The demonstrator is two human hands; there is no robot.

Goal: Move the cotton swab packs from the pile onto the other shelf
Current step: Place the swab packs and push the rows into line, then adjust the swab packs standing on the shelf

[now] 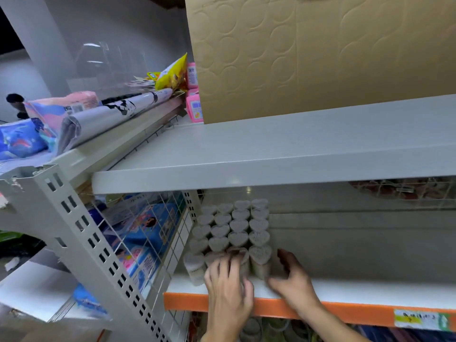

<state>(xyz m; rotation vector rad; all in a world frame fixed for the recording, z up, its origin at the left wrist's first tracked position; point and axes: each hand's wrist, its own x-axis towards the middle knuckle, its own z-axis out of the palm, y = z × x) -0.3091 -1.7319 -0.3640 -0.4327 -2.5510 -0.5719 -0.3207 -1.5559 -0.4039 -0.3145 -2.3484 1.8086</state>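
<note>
Item on my feed: cotton swab packs (238, 227), heart-shaped clear tubs with pale, grainy tops, standing upright in tight rows on the lower shelf (345, 290), a smooth white board with a glossy orange front strip, pushed against the wire-grid divider (158, 233) at its left end. I am seeing the left hand (228, 287) lying over the front row, fingers spread and bent on a front pack; motion blur is hiding the fingertips, so I cannot tell whether that grip is closing on the pack or just touching it. The right hand (292, 280) is sitting just beside the rightmost front pack, thumb and fingers apart, curved toward its side, holding nothing. Above, the matte grey metal upper shelf (271, 154) is carrying a corrugated cardboard box (320, 53) embossed with ring marks. A yellow price label (419, 319) is sticking to the orange strip.
</note>
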